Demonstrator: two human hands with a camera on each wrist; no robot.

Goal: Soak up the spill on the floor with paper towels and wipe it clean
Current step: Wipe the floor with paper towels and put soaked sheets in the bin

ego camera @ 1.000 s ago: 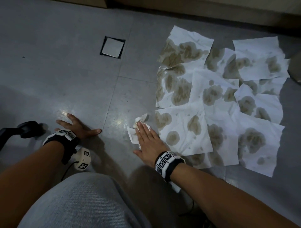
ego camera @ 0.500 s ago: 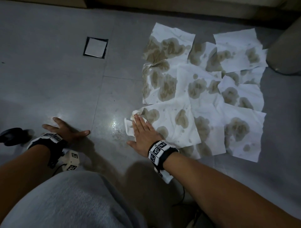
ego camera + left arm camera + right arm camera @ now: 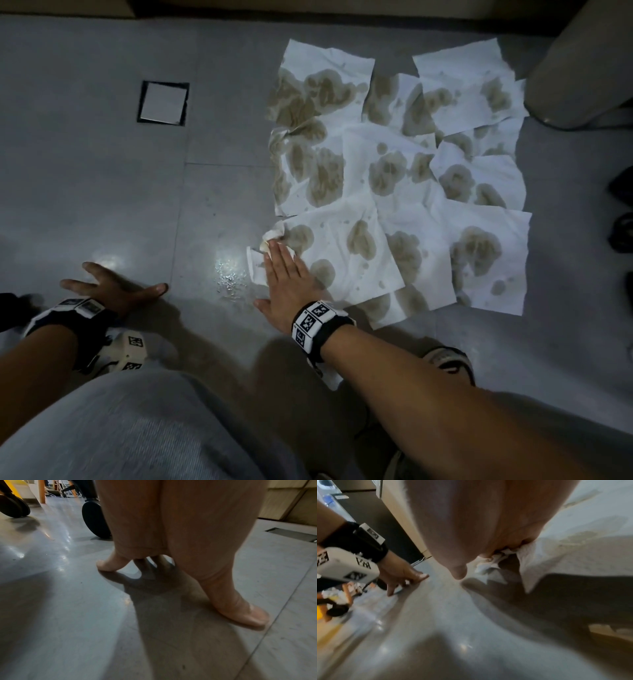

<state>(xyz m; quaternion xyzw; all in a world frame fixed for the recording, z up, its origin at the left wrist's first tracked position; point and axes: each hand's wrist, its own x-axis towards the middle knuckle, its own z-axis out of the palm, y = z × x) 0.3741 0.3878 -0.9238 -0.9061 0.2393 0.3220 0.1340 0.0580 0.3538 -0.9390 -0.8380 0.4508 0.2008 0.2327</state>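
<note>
Paper towels [image 3: 394, 192], brown-stained, lie overlapped on the grey floor [image 3: 102, 188], well right of the floor hatch [image 3: 163, 102]. Right hand [image 3: 287, 284], fingers straight, presses a crumpled towel wad [image 3: 265, 253] at the sheets' near-left edge. Wet streaks [image 3: 231, 279] glisten beside it. Left hand [image 3: 113, 289] braces, splayed. Step: wiping; next, probably sweep the wad across the streaks.

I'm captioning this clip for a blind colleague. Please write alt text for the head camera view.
A person's right hand presses flat on a crumpled paper towel beside overlapping brown-stained paper towels covering a grey tiled floor. Their left hand braces open on the floor.
</note>
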